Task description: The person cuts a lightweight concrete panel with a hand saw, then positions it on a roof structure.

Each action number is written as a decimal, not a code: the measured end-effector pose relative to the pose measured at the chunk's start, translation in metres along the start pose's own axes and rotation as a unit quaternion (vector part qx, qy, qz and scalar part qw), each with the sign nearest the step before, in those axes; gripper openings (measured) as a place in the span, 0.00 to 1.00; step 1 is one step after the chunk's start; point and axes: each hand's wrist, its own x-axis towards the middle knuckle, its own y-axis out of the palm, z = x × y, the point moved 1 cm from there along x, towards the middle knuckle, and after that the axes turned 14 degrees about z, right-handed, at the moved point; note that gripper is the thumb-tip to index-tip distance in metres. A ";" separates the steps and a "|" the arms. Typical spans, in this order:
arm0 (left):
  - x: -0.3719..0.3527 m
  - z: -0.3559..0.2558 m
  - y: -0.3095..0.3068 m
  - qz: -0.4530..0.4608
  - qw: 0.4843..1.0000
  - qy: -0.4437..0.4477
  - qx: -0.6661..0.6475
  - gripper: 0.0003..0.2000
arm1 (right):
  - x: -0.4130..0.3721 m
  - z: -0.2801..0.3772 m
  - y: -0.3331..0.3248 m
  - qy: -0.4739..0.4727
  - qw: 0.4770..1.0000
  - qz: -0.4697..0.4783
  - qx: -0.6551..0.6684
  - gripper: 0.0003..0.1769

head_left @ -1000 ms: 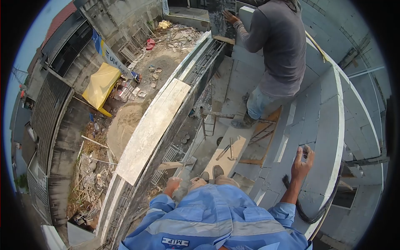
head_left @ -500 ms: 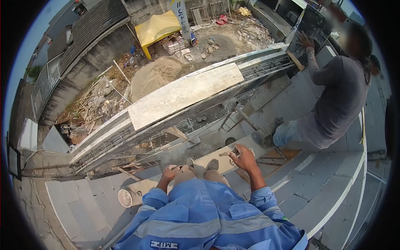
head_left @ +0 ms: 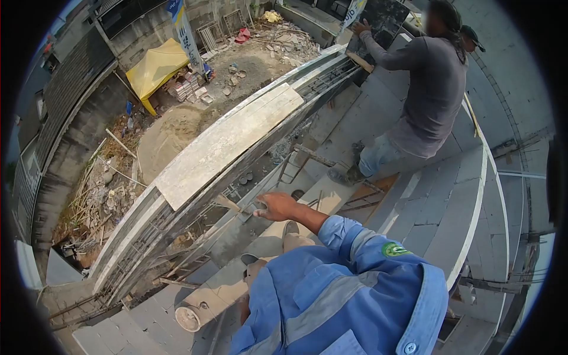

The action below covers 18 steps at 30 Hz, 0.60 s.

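My right hand [head_left: 277,207] reaches out in front of my body, above the walkway planks, with its fingers loosely bent and apart. Nothing shows between them. Of my left hand [head_left: 244,309] only a sliver of skin is visible beside my blue jacket, and its fingers are hidden. Below, my shoes [head_left: 291,228] stand on a pale plank walkway [head_left: 266,241]. A round, whitish-rimmed bucket [head_left: 188,319] sits at the plank's near left end.
A co-worker [head_left: 432,89] at the right holds a hand against a dark panel [head_left: 381,26]. A curved concrete beam with exposed rebar [head_left: 328,77] carries a pale board [head_left: 231,142]. Grey block walls [head_left: 438,207] flank the walkway. Beyond lie a yellow canopy [head_left: 155,65] and rubble.
My view has turned right and tilted. My right hand has swung left across my front; my left hand has dropped back, mostly behind my jacket. The co-worker keeps a hand on the panel.
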 end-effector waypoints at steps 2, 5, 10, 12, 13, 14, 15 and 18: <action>0.002 0.006 -0.019 -0.008 1.000 -0.006 -0.015 0.18 | 0.005 0.034 0.020 0.000 0.999 0.031 0.044 0.28; 0.023 -0.002 -0.042 -0.010 0.999 -0.007 -0.033 0.19 | 0.017 0.063 0.070 -0.015 0.997 0.064 0.038 0.31; 0.016 -0.051 -0.105 -0.064 0.994 -0.002 -0.086 0.18 | 0.029 0.100 0.121 -0.018 0.988 0.153 0.024 0.29; 0.019 -0.058 -0.130 -0.045 0.994 -0.012 -0.099 0.18 | 0.033 0.104 0.128 -0.006 0.988 0.151 0.024 0.29; 0.019 -0.059 -0.139 -0.059 0.994 -0.011 -0.092 0.19 | 0.035 0.105 0.131 0.005 0.988 0.150 0.024 0.29; 0.018 -0.060 -0.147 -0.073 0.994 -0.010 -0.084 0.19 | 0.036 0.106 0.136 0.005 0.988 0.150 0.024 0.29; 0.018 -0.061 -0.153 -0.071 0.994 -0.009 -0.083 0.19 | 0.038 0.107 0.139 0.006 0.991 0.127 0.030 0.29; 0.016 -0.052 -0.165 -0.066 0.995 -0.019 -0.074 0.20 | 0.040 0.110 0.146 0.019 0.994 0.107 0.025 0.29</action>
